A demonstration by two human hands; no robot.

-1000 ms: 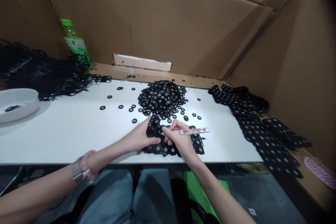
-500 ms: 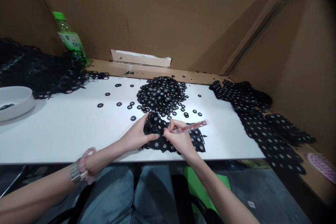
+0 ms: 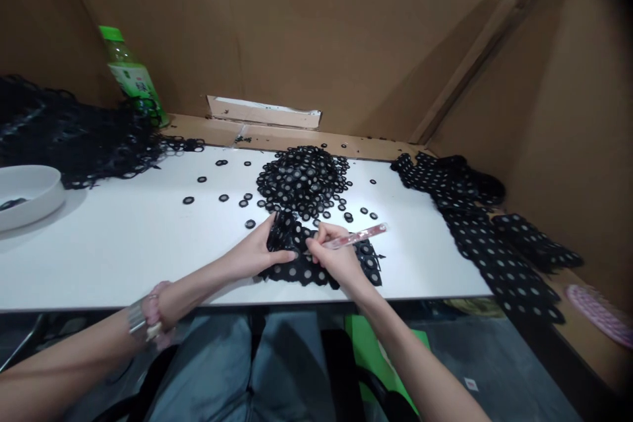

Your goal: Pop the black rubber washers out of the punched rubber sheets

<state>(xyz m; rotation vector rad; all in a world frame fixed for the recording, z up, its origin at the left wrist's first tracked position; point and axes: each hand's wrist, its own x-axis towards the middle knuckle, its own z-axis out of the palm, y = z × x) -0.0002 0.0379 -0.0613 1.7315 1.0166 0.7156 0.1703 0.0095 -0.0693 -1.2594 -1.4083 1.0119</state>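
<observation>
A black sheet of joined rings with pale centres (image 3: 293, 271) lies near the table's front edge. My left hand (image 3: 264, 247) is closed on its bunched left part, thumb on top. In my right hand (image 3: 337, 257) is a slim pen-like tool with a clear, reddish handle (image 3: 363, 235), pinched like a pencil; its tip points down at the sheet by my left thumb, too small to make out. Just beyond my hands rises a heap of loose black rings with pale centres (image 3: 302, 178), with several single ones scattered around.
A white bowl (image 3: 47, 201) and a tangle of black ring scrap (image 3: 74, 135) sit at the left, with a green bottle (image 3: 136, 79) behind. More black dotted sheets (image 3: 494, 247) hang over the right edge. Cardboard walls (image 3: 316, 33) enclose the back and sides.
The view has shifted slightly. My right hand and the tool have tilted a little at the sheet; my left hand keeps its hold.
</observation>
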